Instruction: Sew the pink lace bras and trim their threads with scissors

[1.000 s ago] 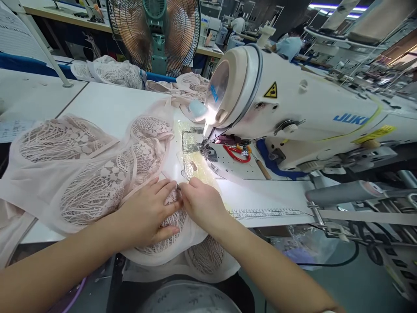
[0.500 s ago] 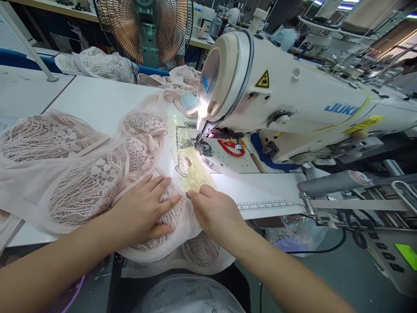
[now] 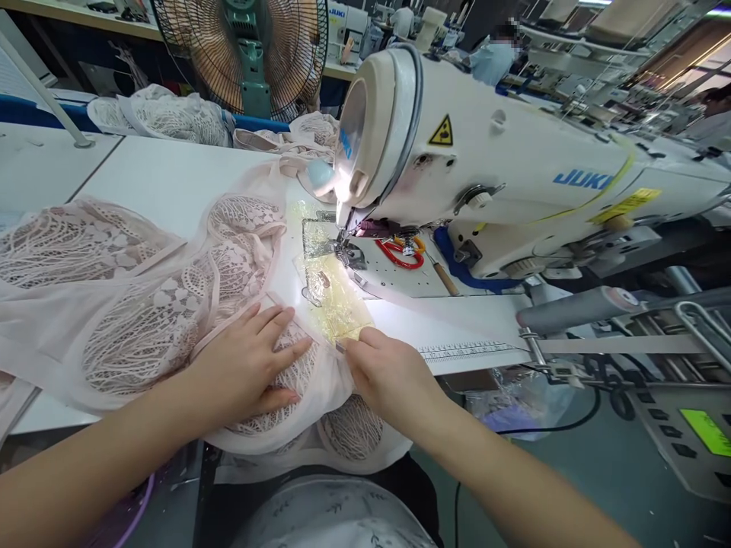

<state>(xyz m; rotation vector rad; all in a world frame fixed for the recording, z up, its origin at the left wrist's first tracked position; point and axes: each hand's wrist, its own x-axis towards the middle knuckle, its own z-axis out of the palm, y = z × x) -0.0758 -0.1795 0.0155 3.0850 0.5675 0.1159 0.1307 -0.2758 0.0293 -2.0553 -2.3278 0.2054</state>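
Observation:
My left hand (image 3: 251,361) lies with fingers spread on a pale pink lace bra (image 3: 134,335), pressing one of its cups to the table. Beside it, my right hand (image 3: 394,373) is closed in a pinch at the cup's edge. A small dark tip shows at its fingers; what they hold is mostly hidden. Just beyond the fingertips, yellowish clear film (image 3: 336,301) covers the machine bed in front of the presser foot (image 3: 349,255). The white sewing machine (image 3: 434,152) stands over it with its lamp lit. Part of the bra hangs over the table's front edge.
Red-handled scissors (image 3: 403,255) and a wooden-handled tool (image 3: 444,278) lie under the machine arm. More lace pieces (image 3: 165,118) are heaped at the back near a fan (image 3: 245,53). A printed ruler (image 3: 468,352) runs along the front edge; a grey roller (image 3: 576,310) stands right.
My right hand has shifted slightly right and down relative to the film, still pinched. The left hand stays on the bra. The whole view has moved slightly.

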